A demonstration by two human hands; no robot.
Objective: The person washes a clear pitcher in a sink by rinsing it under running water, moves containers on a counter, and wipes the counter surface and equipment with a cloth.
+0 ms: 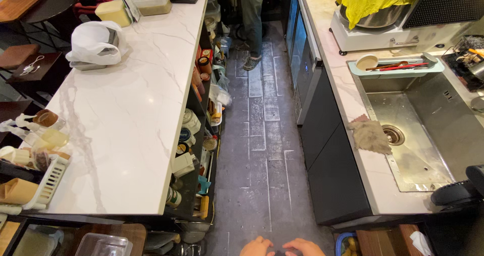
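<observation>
Something small and dark (282,252) sits between the two hands at the lowest edge of the view, above the grey floor (262,150); what it is I cannot tell. Left hand (257,247) and right hand (304,247) are close together with fingers curled around it, but whether they really grip it cannot be seen. To the left of the hands stands the long white desk (131,109) with a white bag (96,43). To the right of the hands is the steel sink (428,130), with a grey rag (370,136) on its edge.
</observation>
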